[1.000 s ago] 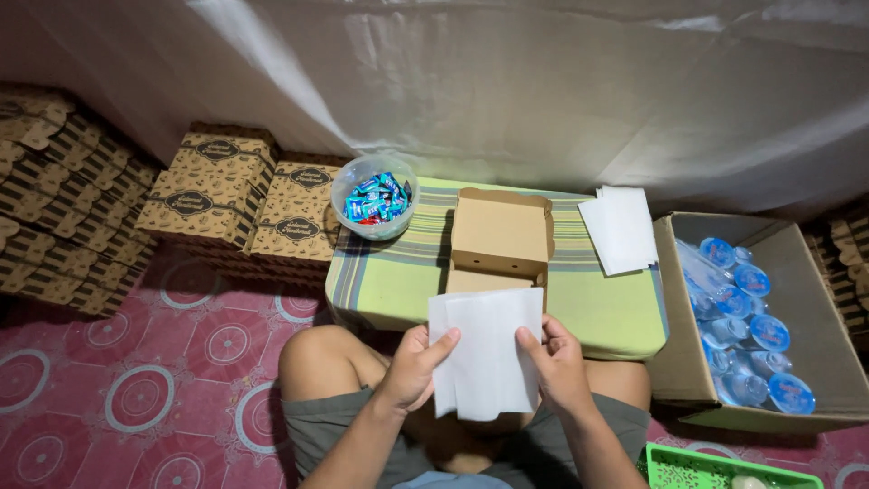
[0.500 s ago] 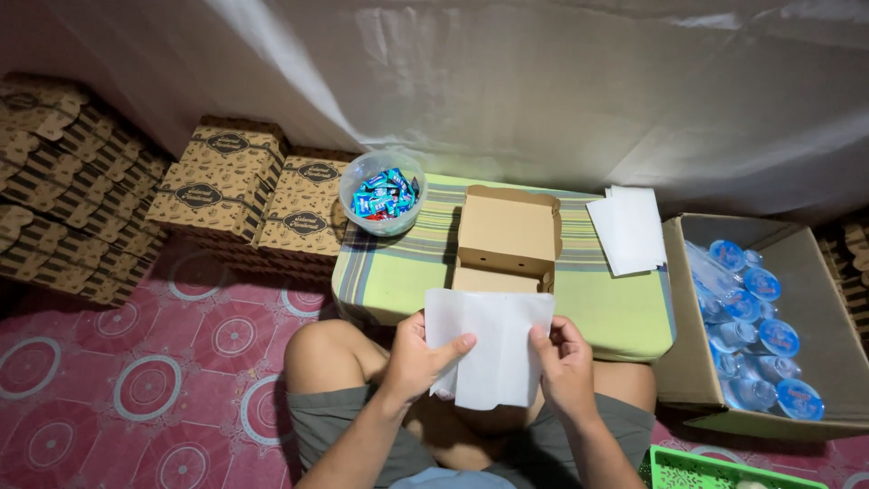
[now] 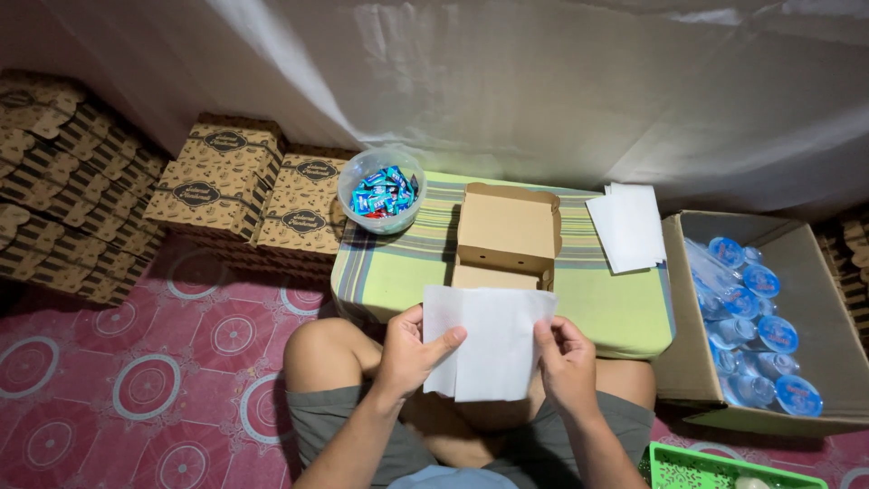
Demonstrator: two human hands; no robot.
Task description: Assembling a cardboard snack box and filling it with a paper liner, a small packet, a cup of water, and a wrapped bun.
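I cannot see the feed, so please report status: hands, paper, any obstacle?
Left hand and right hand both grip white paper sheet. Sheet held above lap, before open brown cardboard box. Nothing between them.

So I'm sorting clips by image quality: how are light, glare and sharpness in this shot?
Head view: light falls on the middle, so the white paper and table are bright; the left box stacks and corners go dark; soft sheen on the plastic sheet; hands sharp, no evident blur.

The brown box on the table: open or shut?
Open. The box has its lid tipped back, showing the bare brown inside, behind the white paper that both hands hold.
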